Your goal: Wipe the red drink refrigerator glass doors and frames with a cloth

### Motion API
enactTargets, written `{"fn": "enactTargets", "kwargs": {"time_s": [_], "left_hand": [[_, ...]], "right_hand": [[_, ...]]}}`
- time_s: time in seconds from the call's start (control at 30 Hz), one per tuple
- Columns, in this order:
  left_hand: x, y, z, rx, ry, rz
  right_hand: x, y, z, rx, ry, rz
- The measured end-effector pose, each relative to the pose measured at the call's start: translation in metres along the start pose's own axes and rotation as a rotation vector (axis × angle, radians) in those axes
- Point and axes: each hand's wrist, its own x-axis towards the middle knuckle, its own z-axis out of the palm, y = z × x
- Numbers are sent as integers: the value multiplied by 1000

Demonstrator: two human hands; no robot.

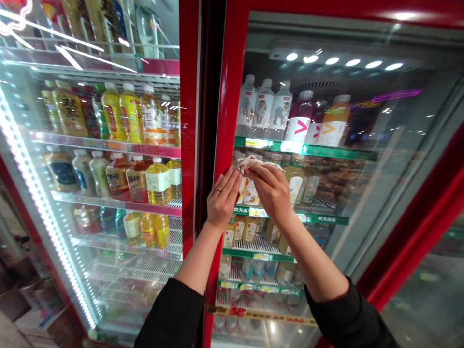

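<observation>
a cloth runs sideways from the red frame, gripped by a bent right hand; the left hand lies flat there, fingers up.

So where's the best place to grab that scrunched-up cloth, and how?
I'd pinch the cloth by the bunched folds poking out past the right hand, coming from the person's side. Those folds look thick enough to grip, and the glass door seems to be right behind, leaving little room for fingers there.

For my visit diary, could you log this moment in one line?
right hand: holding pale cloth; left hand: at red door frame; behind: bottled drinks
</observation>
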Motion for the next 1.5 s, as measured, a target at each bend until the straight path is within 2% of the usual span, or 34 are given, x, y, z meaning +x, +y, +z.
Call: {"fn": "enactTargets", "kwargs": {"time_s": [0.13,0.27,0.37,0.5,0.63,0.73,0.83,0.93,1.07,1.17,1.3,1.4,1.5], "left_hand": [[-1,0,0,-73,-99,43],[-2,-1,1,-205,-161,18],[-3,-2,2,-211,-159,-5],[-1,-4,1,-171,-147,43],[1,-1,-3,-139,-163,74],[2,7,-9,-77,-174,101],[4,18,-11,-69,-195,121],[6,28,-7,-99,-199,79],[11,38,3,-145,-207,-4],[18,46,10,-165,-238,13],[29,57,17,-112,-261,36],[36,65,20,-95,-227,-7],[39,73,22,-65,-207,-60]], "right_hand": [[-8,20,-21,-47,2,51],[9,24,-19,-49,96,144],[14,15,-12,-1,96,84],[-5,13,-18,35,41,-52],[-18,29,-33,7,36,-17],[-8,36,-32,-17,103,90],[5,34,-25,-6,173,125],[1,32,-26,38,112,87],[-21,42,-46,49,11,-14],[-24,55,-59,11,77,14],[-5,63,-56,-1,201,123],[0,58,-49,38,151,117],[-15,53,-51,77,55,74]]}}
